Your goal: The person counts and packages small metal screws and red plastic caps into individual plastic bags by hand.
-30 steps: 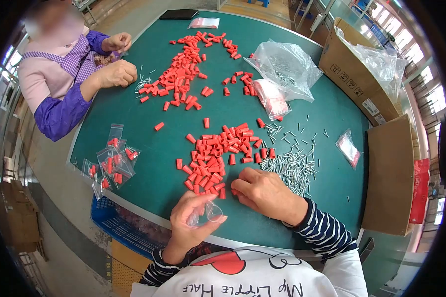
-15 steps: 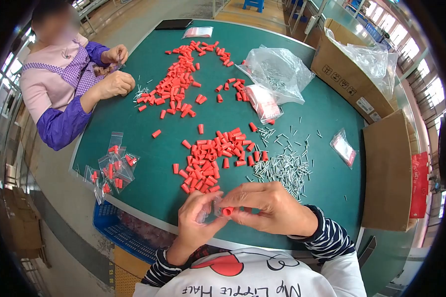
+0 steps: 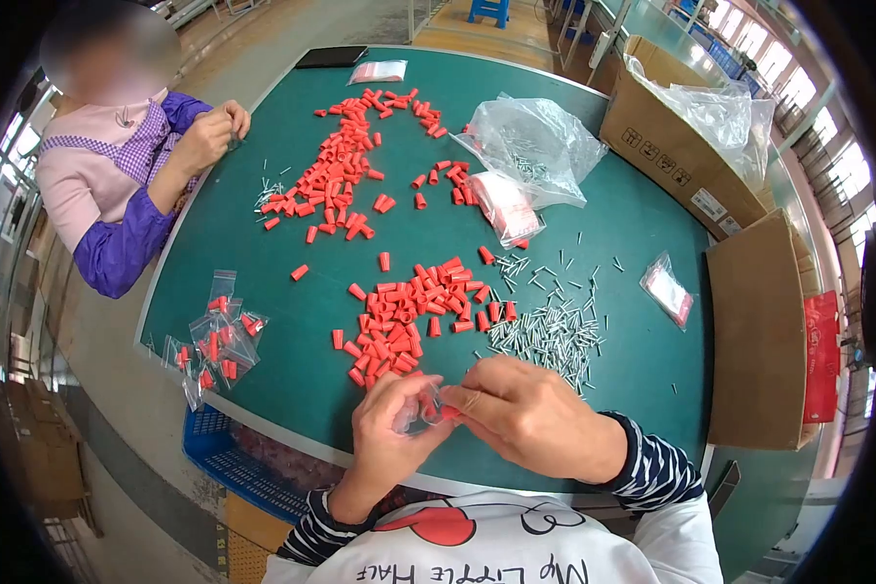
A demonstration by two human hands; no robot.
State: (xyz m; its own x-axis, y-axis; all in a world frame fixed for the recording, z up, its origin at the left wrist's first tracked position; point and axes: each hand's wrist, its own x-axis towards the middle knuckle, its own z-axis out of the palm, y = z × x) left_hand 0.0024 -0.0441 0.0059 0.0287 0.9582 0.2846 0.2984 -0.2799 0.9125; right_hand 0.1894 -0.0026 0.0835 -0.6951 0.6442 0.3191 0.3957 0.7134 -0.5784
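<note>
A small clear plastic zip bag (image 3: 414, 417) is pinched in my left hand (image 3: 378, 433), its mouth turned toward the right. My right hand (image 3: 540, 417) closes its thumb and fingers on a red tapered plastic cap (image 3: 449, 413), right at the bag's opening and partly hidden by the fingers. Just beyond both hands lies a heap of similar red caps (image 3: 394, 321). To its right, a spread of small silver screws (image 3: 555, 336) covers the green table (image 3: 642, 389).
Filled zip bags (image 3: 226, 341) lie at the table's left edge, above a blue basket (image 3: 238, 462). Across the table, a person (image 3: 117, 165) works with both hands near another cap heap (image 3: 336, 165). A large clear bag (image 3: 530, 146) and cardboard boxes (image 3: 754, 331) stand right.
My right hand has turned and pushed the red cap to the bag's mouth, so less of the cap shows. The other person's hands have come together.
</note>
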